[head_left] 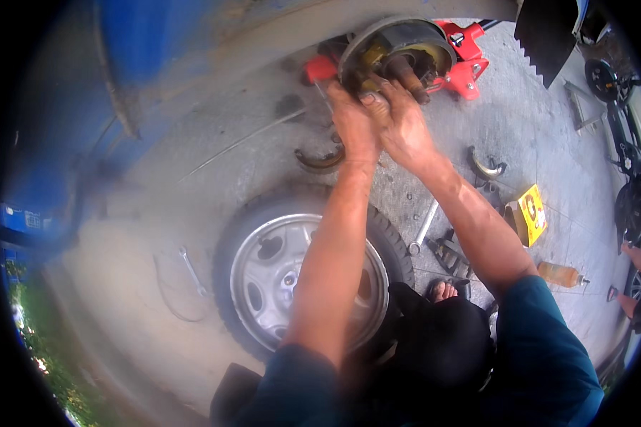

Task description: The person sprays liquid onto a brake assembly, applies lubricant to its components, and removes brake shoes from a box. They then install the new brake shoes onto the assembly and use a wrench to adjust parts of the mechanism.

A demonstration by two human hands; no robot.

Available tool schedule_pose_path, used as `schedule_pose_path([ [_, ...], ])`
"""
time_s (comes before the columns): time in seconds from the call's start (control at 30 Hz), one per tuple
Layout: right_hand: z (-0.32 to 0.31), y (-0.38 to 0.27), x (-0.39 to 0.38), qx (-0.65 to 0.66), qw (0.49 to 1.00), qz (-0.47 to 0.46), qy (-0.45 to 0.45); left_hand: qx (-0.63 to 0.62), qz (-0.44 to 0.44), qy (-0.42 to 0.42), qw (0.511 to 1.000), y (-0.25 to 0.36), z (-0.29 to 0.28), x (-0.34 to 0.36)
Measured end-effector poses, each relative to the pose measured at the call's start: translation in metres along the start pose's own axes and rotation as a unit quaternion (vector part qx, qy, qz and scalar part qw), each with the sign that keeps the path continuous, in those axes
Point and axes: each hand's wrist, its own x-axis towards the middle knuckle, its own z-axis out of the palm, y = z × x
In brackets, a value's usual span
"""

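Both hands are together at the lower edge of an open drum brake assembly, which has a round dark rim and a hub at its middle. My left hand is closed at the rim's lower left, most of its fingers hidden. Pressed beside it, my right hand has its fingers curled up to the parts below the hub. What the two hands grip between them is hidden. A curved brake shoe lies on the floor below my left hand; another curved shoe rests to the right.
A wheel with tyre lies flat under my left forearm. Red jack parts stand by the brake. Around are a large wrench, a smaller wrench, a thin rod, a yellow box and a bottle. Blue bodywork overhangs at upper left.
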Motion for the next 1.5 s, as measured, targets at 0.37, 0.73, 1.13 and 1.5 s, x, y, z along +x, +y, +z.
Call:
schedule_pose_path([
  [0.37,0.002,0.0,0.003,0.05,0.997,0.051,-0.021,0.057,-0.004,-0.046,0.997,-0.005,-0.014,0.001],
  [0.73,-0.003,-0.015,0.002,0.011,0.997,0.066,-0.039,-0.148,0.056,-0.07,0.985,-0.004,-0.008,0.001],
  [1.13,-0.01,-0.014,0.008,-0.065,0.993,0.055,-0.086,-0.171,0.013,-0.062,0.983,-0.04,0.016,0.004],
  [1.5,-0.016,-0.025,0.013,-0.009,0.989,0.095,-0.114,-0.113,-0.02,-0.016,0.993,-0.031,0.016,-0.005],
])
